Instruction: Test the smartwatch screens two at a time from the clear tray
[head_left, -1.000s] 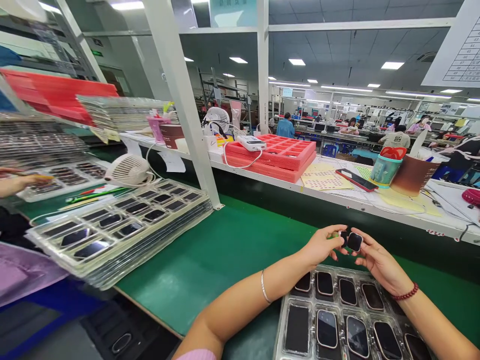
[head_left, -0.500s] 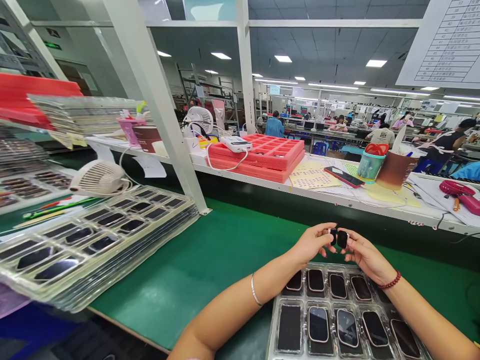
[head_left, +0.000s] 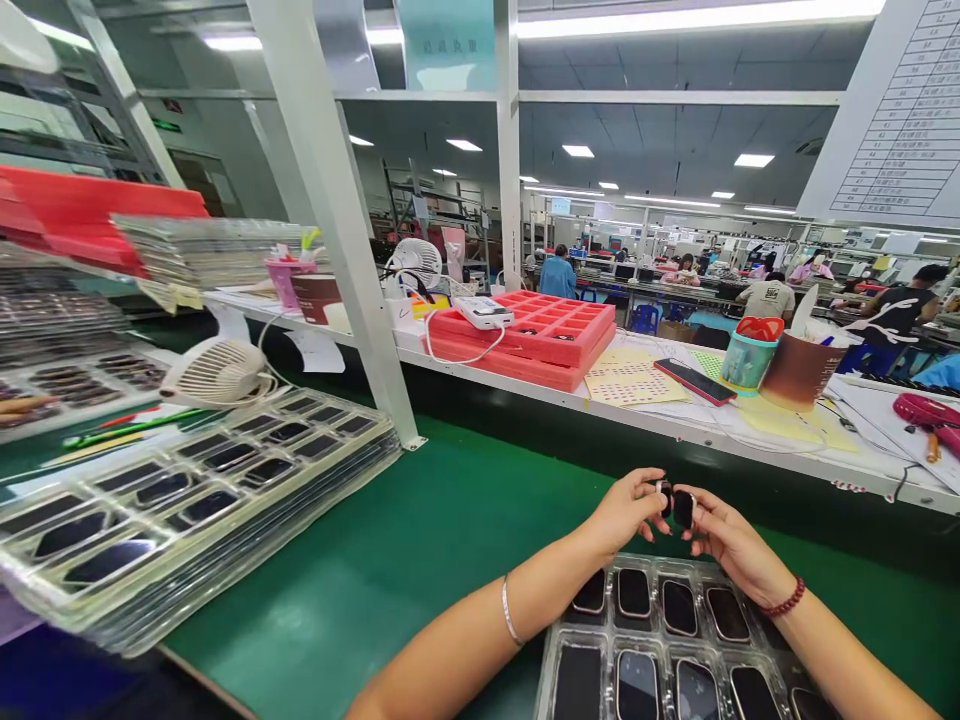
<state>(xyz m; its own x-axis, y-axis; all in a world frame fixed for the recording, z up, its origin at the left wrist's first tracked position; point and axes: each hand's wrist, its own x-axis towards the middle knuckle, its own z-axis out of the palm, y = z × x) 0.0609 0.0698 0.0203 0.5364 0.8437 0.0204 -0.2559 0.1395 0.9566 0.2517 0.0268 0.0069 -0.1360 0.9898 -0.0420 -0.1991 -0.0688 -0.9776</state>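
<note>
Above the near tray, my left hand (head_left: 630, 512) pinches a small dark watch case (head_left: 665, 497), seen nearly edge-on with a pale rim. My right hand (head_left: 733, 535) grips a second watch case (head_left: 683, 509) by its right side, its black rounded-corner face showing. The two pieces are close together; whether they touch I cannot tell. Beneath the hands lies a clear plastic tray (head_left: 551, 668) with several black-faced watch cases in its pockets, such as the watch case (head_left: 637, 684). My forearms hide part of the tray.
A tall stack of filled trays (head_left: 300, 510) stands left on the green bench (head_left: 360, 590). Behind it are a beige fan (head_left: 217, 372) and a white post (head_left: 337, 220). The shelf carries red foam trays (head_left: 555, 330), a phone (head_left: 694, 381) and cups (head_left: 799, 365). Another person's hand (head_left: 26, 408) shows far left.
The camera has tipped slightly upward, so the bench, shelf and hands appear lower. Both hands keep hold of the same watch cases in nearly the same pose.
</note>
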